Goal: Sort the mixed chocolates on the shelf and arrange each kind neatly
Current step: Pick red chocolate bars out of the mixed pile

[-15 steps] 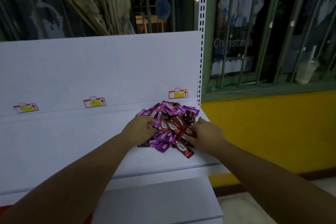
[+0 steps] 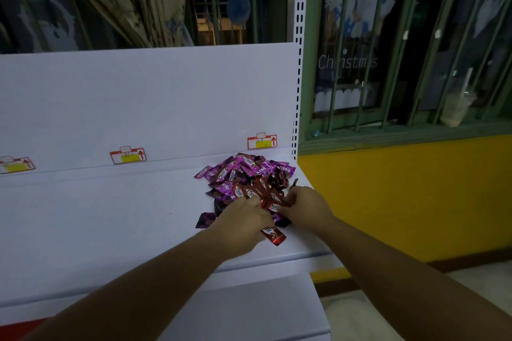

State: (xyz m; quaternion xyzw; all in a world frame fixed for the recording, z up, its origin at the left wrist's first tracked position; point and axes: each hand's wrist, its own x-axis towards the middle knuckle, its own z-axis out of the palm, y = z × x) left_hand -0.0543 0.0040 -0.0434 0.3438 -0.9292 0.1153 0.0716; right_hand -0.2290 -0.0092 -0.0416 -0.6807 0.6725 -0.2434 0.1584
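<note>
While both hands meet at the near edge of the heap, the left hand [image 2: 243,219] lies knuckles-up over the wrappers with its fingers curled, and whether it grasps anything cannot be told; the right hand [image 2: 307,207] reaches in from the right, its fingertips pinching one of the red Choco bars [image 2: 250,194] at the centre. Those red bars lie roughly side by side, their long axes running from far left to near right. One more red bar [image 2: 275,237] pokes out from under the left hand, its free end pointing toward the shelf's front edge. Behind them the purple Kiss wrappers [image 2: 260,170] face every way, mixed with the red in a single pile of chocolates [image 2: 230,174]. A dark purple wrapper [image 2: 205,220] sits just left of the left wrist, at the pile's fringe. The pile occupies the right end of the white shelf [image 2: 110,216], close to the back panel and the perforated upright [image 2: 300,36]. Three price tags [image 2: 261,141] are clipped along the back. To the right are a yellow wall [image 2: 401,196] and a barred window [image 2: 388,50], with a plastic cup [image 2: 454,108] on its sill.
</note>
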